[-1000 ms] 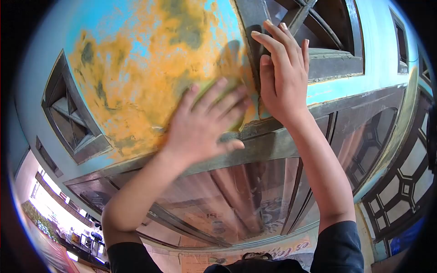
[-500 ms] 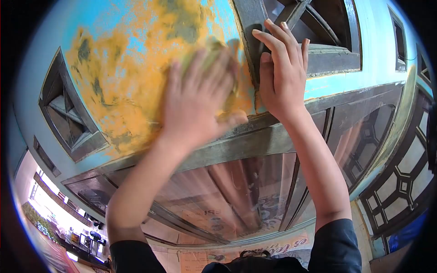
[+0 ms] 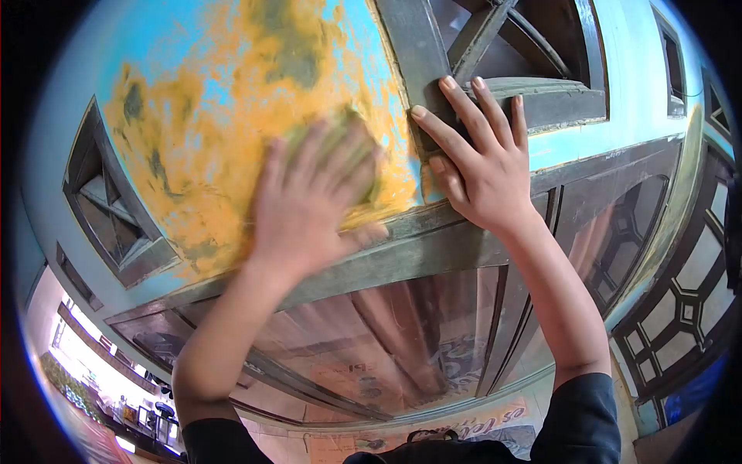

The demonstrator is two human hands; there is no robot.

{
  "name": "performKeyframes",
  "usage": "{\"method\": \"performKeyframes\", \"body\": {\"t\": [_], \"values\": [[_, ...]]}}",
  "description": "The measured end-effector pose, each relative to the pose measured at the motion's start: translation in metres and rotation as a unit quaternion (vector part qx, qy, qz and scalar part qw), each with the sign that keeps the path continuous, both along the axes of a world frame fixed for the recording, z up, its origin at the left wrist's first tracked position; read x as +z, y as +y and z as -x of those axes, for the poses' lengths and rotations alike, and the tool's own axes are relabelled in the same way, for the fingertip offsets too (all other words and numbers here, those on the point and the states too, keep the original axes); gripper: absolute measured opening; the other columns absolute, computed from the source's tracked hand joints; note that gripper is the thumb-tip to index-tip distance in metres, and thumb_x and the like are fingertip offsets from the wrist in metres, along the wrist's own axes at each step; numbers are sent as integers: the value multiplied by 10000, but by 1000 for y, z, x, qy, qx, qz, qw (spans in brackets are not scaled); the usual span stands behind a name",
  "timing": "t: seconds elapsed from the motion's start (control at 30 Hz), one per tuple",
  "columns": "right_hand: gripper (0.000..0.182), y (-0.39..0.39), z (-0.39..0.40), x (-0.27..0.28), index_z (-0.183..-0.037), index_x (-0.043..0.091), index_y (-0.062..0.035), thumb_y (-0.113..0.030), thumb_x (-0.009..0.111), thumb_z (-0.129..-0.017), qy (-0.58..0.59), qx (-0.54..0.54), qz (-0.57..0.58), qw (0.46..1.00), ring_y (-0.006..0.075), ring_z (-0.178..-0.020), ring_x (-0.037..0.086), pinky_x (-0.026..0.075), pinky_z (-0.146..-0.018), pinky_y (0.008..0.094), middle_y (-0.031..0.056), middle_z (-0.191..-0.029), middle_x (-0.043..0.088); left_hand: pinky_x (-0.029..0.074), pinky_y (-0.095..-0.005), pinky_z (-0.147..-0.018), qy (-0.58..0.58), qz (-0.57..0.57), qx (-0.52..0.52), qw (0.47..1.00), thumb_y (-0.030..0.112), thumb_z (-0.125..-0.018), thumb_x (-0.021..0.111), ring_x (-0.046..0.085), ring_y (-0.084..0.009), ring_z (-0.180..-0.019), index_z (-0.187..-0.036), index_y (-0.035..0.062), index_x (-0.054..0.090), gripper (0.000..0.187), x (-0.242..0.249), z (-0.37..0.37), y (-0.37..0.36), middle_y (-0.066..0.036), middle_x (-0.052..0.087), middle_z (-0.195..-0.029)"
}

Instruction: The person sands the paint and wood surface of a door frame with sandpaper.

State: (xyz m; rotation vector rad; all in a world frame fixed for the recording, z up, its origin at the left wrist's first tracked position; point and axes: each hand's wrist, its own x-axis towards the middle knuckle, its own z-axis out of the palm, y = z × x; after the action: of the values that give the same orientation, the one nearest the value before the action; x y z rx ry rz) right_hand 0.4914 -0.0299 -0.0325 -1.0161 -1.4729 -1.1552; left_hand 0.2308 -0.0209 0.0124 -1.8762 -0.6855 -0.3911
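My left hand [image 3: 309, 205], smeared by motion, lies with its fingers over a yellow-green pad [image 3: 374, 182] and presses it to the wall. What kind of pad it is cannot be made out. Under it, the blue wall [image 3: 209, 166] carries an orange-yellow coat with dark grey patches and blue showing through. My right hand [image 3: 491, 174] rests with spread fingers on the dark wooden frame [image 3: 398, 46], beside a vent opening with crossed bars [image 3: 491, 35]. It holds nothing.
A wooden rail [image 3: 402, 247] runs below the wall patch, above glass panes [image 3: 379, 332] with curtains behind. A smaller diamond-shaped vent [image 3: 112, 197] sits at left. A dark lattice door [image 3: 684, 309] stands at right, and items on a counter [image 3: 147, 417] show lower left.
My left hand has moved left and down with the pad across the orange patch. My right hand has tilted and spread flatter against the frame. The view has shifted slightly.
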Motion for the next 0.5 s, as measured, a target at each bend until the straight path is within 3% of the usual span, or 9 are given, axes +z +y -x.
{"method": "performKeyframes", "body": {"t": [0.1,0.13,0.23,0.27,0.37,0.4,0.5], "values": [[524,3,-6,-9,-1442,566,-367,-431,593,-923,28,-9,6,1000,308,-1442,411,169,-1206,617,41,-1566,459,67,-649,-1216,-97,-69,45,992,838,-891,305,167,-367,-1561,-1610,252,303,927,24,-6,-3,-61,239,-1693],[524,3,-7,-12,-1443,567,-364,-433,591,-924,36,-10,2,999,306,-1445,408,163,-1208,617,44,-1567,458,31,-604,-1235,-78,-50,5,996,823,-903,295,183,-288,-1564,-1593,249,351,899,4,-12,4,6,238,-1696],[528,3,-10,-18,-1446,564,-360,-457,578,-927,52,-13,3,999,301,-1453,400,144,-1212,619,51,-1568,456,64,-637,-1221,64,-24,-65,996,828,-912,272,183,-361,-1555,-1613,208,295,937,-53,-22,8,-57,264,-1683],[528,3,-11,-18,-1444,565,-359,-460,577,-926,53,-11,2,999,300,-1454,399,144,-1212,620,50,-1567,457,76,-631,-1221,72,-45,-62,994,826,-910,282,205,-352,-1549,-1604,207,318,931,-37,-22,10,-55,284,-1676],[524,2,-11,-18,-1436,571,-353,-463,579,-923,58,-8,1,998,299,-1457,396,145,-1211,623,49,-1566,458,70,-622,-1224,-86,-55,-3,995,829,-906,290,223,-339,-1548,-1587,230,357,909,25,-22,-3,-53,293,-1672],[523,2,-11,-18,-1432,573,-351,-463,580,-922,59,-6,0,998,299,-1458,395,146,-1210,624,48,-1566,459,79,-631,-1218,-83,-75,17,994,818,-907,313,238,-345,-1542,-1578,229,375,895,19,-27,-2,-57,298,-1670],[521,2,-11,-19,-1423,580,-347,-455,594,-913,61,-3,-1,998,294,-1460,393,154,-1207,628,42,-1553,469,91,-649,-1207,4,18,-70,997,804,-906,341,237,-367,-1538,-1580,201,369,905,-43,-33,3,-71,301,-1667]]}}
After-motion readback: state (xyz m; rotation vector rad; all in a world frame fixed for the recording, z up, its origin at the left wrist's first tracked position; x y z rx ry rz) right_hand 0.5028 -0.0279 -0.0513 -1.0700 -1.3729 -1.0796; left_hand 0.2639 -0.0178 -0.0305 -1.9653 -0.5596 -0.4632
